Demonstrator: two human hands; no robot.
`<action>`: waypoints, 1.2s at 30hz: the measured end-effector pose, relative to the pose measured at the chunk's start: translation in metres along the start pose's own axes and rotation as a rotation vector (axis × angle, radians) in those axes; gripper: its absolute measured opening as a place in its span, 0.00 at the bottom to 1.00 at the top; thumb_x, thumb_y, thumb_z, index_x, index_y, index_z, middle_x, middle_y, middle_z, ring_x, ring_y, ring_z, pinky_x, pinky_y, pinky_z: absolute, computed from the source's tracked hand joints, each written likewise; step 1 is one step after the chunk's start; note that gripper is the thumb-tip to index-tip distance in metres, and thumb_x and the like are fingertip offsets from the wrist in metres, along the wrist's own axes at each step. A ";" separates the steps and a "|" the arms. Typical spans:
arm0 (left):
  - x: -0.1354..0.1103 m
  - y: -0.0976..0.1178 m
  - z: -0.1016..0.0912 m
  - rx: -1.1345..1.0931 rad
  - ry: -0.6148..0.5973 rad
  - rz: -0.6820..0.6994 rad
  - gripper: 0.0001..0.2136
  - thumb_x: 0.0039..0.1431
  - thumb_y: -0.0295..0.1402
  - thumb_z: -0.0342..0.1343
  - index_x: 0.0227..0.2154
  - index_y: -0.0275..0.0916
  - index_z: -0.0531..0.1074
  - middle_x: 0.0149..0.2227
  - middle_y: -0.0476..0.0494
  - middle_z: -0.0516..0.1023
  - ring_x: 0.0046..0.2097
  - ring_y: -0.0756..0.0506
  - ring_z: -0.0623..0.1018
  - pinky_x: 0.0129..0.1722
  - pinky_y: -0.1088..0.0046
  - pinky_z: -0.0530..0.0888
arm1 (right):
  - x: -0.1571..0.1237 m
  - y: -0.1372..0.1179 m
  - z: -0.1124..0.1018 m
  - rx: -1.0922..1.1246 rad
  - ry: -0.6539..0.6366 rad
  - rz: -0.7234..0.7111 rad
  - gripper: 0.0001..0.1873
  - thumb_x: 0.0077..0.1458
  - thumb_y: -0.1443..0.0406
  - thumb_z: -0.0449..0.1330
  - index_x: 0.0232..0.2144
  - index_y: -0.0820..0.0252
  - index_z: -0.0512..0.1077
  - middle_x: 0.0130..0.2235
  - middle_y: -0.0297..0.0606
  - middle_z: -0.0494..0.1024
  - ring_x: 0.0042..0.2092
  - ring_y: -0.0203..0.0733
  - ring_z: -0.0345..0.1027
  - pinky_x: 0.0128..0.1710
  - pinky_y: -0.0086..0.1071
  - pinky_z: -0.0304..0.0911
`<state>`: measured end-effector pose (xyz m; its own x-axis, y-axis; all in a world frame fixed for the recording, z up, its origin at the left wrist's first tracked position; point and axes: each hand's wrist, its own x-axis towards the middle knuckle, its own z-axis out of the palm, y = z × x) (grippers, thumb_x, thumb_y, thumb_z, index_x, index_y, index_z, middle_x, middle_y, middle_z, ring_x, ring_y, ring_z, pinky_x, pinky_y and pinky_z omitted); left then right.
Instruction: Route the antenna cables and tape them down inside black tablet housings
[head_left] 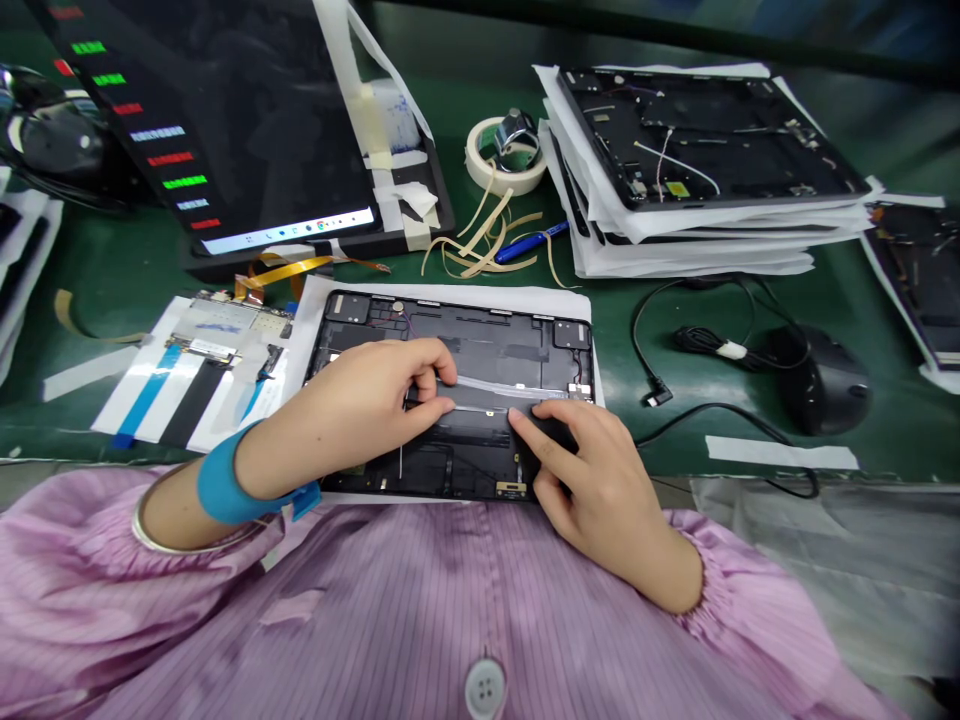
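Observation:
A black tablet housing [480, 455], its inside facing up, lies on white sheeting in front of me. Over its left half, my left hand [375, 400] has curled fingers, with thumb and forefinger closed at the end of a thin clear strip [499, 388]; the exact grip is partly hidden. My right hand [592, 460] rests on the housing's right side. Its forefinger and middle finger are spread, the forefinger tip touching just below the strip. A blue wrist strap [225, 480] is around my left wrist.
Behind stand a lit screen [247, 120], a tape roll [487, 165], a blue pen [529, 243] and a stack of housings [712, 150] with white sheets between. To the left lies a circuit board [225, 325]; at right, a black mouse [821, 380] and a cable [637, 325].

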<state>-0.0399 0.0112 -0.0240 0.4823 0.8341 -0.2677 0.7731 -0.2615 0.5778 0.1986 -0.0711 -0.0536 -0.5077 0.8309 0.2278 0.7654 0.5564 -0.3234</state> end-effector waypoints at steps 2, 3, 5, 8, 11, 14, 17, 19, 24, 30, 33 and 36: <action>0.000 -0.001 0.000 0.000 0.001 0.006 0.07 0.54 0.37 0.55 0.36 0.45 0.68 0.27 0.55 0.74 0.29 0.50 0.72 0.28 0.74 0.64 | 0.001 0.000 0.000 -0.005 -0.004 0.003 0.24 0.52 0.73 0.54 0.52 0.65 0.68 0.48 0.49 0.68 0.50 0.51 0.60 0.48 0.48 0.60; -0.001 -0.001 0.001 0.000 0.001 0.010 0.07 0.54 0.37 0.55 0.36 0.45 0.68 0.27 0.55 0.74 0.29 0.50 0.72 0.28 0.74 0.64 | 0.001 0.000 -0.001 -0.008 -0.004 0.003 0.24 0.52 0.73 0.54 0.52 0.65 0.68 0.48 0.49 0.68 0.50 0.51 0.60 0.48 0.48 0.60; -0.001 -0.001 0.001 0.001 0.001 0.018 0.07 0.54 0.37 0.54 0.36 0.44 0.68 0.27 0.54 0.74 0.29 0.50 0.72 0.28 0.74 0.64 | 0.002 0.000 -0.001 -0.015 -0.004 0.001 0.24 0.52 0.73 0.53 0.52 0.66 0.68 0.47 0.49 0.68 0.50 0.51 0.60 0.48 0.48 0.61; 0.000 0.000 0.001 -0.001 0.006 0.028 0.07 0.54 0.36 0.54 0.36 0.44 0.68 0.27 0.54 0.75 0.28 0.50 0.72 0.28 0.74 0.64 | 0.002 -0.001 -0.002 -0.027 -0.007 -0.004 0.24 0.52 0.73 0.53 0.52 0.66 0.68 0.47 0.49 0.68 0.50 0.51 0.60 0.47 0.49 0.61; 0.000 0.000 0.001 -0.001 0.004 0.039 0.07 0.54 0.36 0.54 0.36 0.43 0.68 0.27 0.53 0.75 0.28 0.50 0.73 0.27 0.74 0.64 | 0.003 -0.001 -0.002 -0.031 -0.014 0.000 0.24 0.52 0.73 0.53 0.52 0.66 0.68 0.47 0.50 0.68 0.49 0.52 0.61 0.47 0.49 0.61; 0.001 -0.001 0.001 0.009 0.003 0.052 0.07 0.54 0.36 0.54 0.36 0.43 0.67 0.27 0.53 0.75 0.28 0.50 0.73 0.27 0.74 0.64 | 0.004 -0.002 -0.002 -0.036 -0.016 0.004 0.24 0.52 0.73 0.53 0.52 0.65 0.68 0.47 0.50 0.68 0.50 0.52 0.60 0.47 0.50 0.62; 0.001 -0.001 0.002 0.013 0.004 0.054 0.07 0.55 0.36 0.54 0.36 0.43 0.67 0.27 0.52 0.75 0.29 0.49 0.73 0.27 0.74 0.64 | 0.004 -0.002 -0.002 -0.050 -0.021 0.003 0.24 0.53 0.73 0.52 0.53 0.64 0.68 0.47 0.49 0.68 0.50 0.52 0.60 0.47 0.50 0.62; 0.001 -0.001 0.002 0.012 0.006 0.052 0.07 0.54 0.36 0.54 0.36 0.43 0.67 0.27 0.52 0.75 0.29 0.49 0.73 0.28 0.74 0.65 | 0.004 -0.003 -0.002 -0.058 -0.028 0.004 0.24 0.53 0.73 0.52 0.53 0.65 0.68 0.46 0.49 0.68 0.49 0.52 0.60 0.47 0.49 0.61; 0.000 0.001 0.002 0.013 0.006 0.060 0.06 0.54 0.35 0.54 0.36 0.43 0.67 0.27 0.54 0.74 0.29 0.50 0.73 0.28 0.74 0.64 | 0.005 -0.005 -0.002 -0.101 -0.048 0.005 0.24 0.53 0.73 0.51 0.54 0.66 0.67 0.46 0.50 0.67 0.49 0.52 0.60 0.47 0.48 0.61; 0.000 0.002 0.002 0.030 0.011 0.083 0.06 0.55 0.34 0.53 0.35 0.42 0.67 0.26 0.54 0.73 0.29 0.50 0.72 0.29 0.74 0.64 | 0.009 -0.009 -0.005 -0.202 -0.087 -0.033 0.24 0.55 0.72 0.49 0.54 0.65 0.66 0.45 0.50 0.68 0.48 0.51 0.59 0.45 0.46 0.63; 0.000 0.001 0.002 0.039 0.014 0.095 0.06 0.55 0.34 0.52 0.36 0.42 0.67 0.27 0.53 0.73 0.29 0.49 0.72 0.29 0.73 0.64 | 0.011 -0.010 -0.006 -0.243 -0.106 -0.043 0.23 0.56 0.72 0.48 0.54 0.65 0.66 0.45 0.51 0.68 0.47 0.51 0.59 0.44 0.45 0.63; -0.001 0.002 0.002 0.072 0.024 0.089 0.06 0.55 0.34 0.52 0.36 0.42 0.67 0.27 0.53 0.73 0.30 0.49 0.72 0.29 0.73 0.64 | 0.012 -0.011 -0.005 -0.271 -0.132 -0.056 0.24 0.56 0.73 0.48 0.56 0.64 0.64 0.46 0.51 0.68 0.47 0.52 0.59 0.44 0.45 0.62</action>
<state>-0.0377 0.0087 -0.0239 0.5405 0.8176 -0.1987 0.7560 -0.3682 0.5412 0.1861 -0.0671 -0.0423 -0.5857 0.8028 0.1113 0.8032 0.5933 -0.0526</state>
